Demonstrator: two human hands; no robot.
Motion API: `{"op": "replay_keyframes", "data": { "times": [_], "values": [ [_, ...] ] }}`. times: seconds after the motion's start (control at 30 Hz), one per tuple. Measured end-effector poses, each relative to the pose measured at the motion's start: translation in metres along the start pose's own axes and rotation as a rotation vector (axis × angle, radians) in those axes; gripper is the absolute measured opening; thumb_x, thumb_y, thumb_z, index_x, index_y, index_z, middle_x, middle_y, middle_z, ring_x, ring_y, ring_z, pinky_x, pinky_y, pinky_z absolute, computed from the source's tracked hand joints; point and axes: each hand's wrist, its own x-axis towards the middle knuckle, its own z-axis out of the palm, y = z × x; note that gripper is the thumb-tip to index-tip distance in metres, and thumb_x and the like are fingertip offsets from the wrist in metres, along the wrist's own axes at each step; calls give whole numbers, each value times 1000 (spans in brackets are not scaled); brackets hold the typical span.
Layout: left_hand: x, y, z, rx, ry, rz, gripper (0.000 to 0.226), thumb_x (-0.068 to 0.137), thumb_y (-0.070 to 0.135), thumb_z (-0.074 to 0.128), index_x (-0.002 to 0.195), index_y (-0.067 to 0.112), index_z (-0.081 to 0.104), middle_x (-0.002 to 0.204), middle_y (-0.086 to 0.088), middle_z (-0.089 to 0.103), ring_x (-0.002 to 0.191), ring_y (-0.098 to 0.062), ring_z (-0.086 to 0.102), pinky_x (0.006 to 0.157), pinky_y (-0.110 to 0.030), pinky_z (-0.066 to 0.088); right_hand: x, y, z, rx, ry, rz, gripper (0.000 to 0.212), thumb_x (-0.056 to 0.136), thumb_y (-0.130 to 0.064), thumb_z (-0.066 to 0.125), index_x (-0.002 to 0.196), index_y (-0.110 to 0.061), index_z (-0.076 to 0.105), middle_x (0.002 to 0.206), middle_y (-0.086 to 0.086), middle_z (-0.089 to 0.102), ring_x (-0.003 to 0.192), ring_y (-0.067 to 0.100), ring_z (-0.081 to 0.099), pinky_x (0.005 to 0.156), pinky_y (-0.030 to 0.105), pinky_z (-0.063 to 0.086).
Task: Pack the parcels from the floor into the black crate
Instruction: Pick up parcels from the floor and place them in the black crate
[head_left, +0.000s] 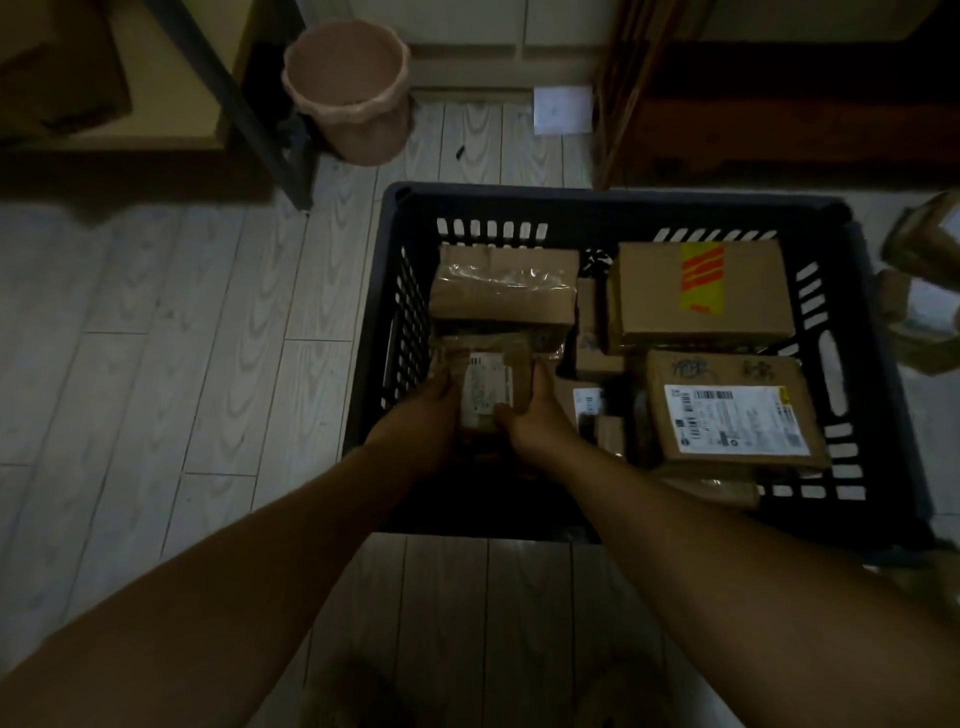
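The black crate (613, 200) stands on the floor ahead of me, holding several cardboard parcels. Both hands grip a small brown parcel with a white label (488, 387) inside the crate's near-left corner; my left hand (415, 421) is on its left side, my right hand (535, 421) on its right. Behind it lies a taped brown parcel (504, 291). At the back right sits a box with a yellow and orange sticker (701, 291). A labelled parcel (732, 415) lies at the front right.
More brown parcels (919, 291) lie on the floor right of the crate. A pink waste bin (348, 88) stands behind the crate to the left, beside a dark table leg (244, 104). Wooden furniture (779, 104) is at the back right. A white sheet (563, 109) lies by the wall.
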Motion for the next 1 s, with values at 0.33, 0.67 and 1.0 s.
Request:
{"op": "replay_keyframes", "data": {
  "times": [0.33,0.67,1.0],
  "values": [
    [-95,48,-93,-157,-8,9,55,89,32,56,140,21,36,145,-9,34,133,-28,30,111,-42,21,-104,-75,-51,-75,-187,20,63,82,-32,71,137,-24,41,130,-2,57,112,11,57,97,30,46],
    [-300,146,-265,-382,-19,-238,61,90,38,55,142,16,32,147,-16,31,134,-30,28,110,-39,23,-320,-232,-142,-255,-162,-24,50,87,-36,56,135,-27,44,112,-4,58,90,8,54,60,17,38],
    [-404,251,-350,-488,126,30,23,87,26,60,110,29,54,120,2,56,106,-12,51,83,-21,34,-474,-273,-223,-224,80,-115,56,89,-36,58,140,-24,38,115,-10,58,95,7,56,77,20,47]
  ]
}}
